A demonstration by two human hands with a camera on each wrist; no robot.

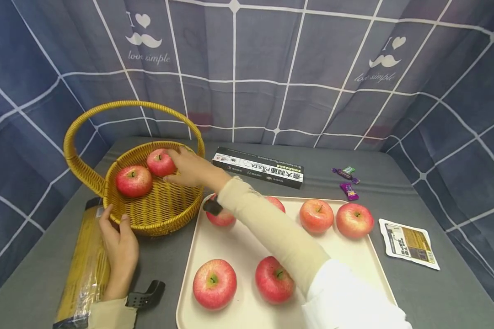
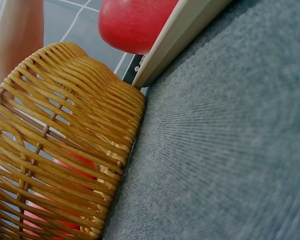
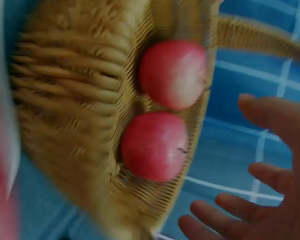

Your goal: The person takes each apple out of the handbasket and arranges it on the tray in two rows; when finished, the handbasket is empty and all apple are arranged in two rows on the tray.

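Note:
A woven wicker basket [image 1: 164, 201] with a tall hoop handle holds two red apples, one at the left [image 1: 133, 181] and one farther back [image 1: 161, 162]. My right hand [image 1: 191, 167] hovers over the basket, fingertips overlapping the back apple in the head view. In the right wrist view its fingers [image 3: 225, 215] are spread, with a gap between them and the apples. At the basket's near-left rim, my left hand [image 1: 121, 246] touches the outside with its thumb and fingertips. The left wrist view shows the basket's side [image 2: 65, 130] close up; the left hand is hidden there.
A cream tray [image 1: 195, 274] with several red apples [image 1: 215, 284] lies right of the basket, partly under my right arm. Behind it sits a black pasta box [image 1: 257, 167]. Candies [image 1: 349, 191] and a pouch [image 1: 409, 243] lie at right. A yellow package [image 1: 82, 269] lies beside my left forearm.

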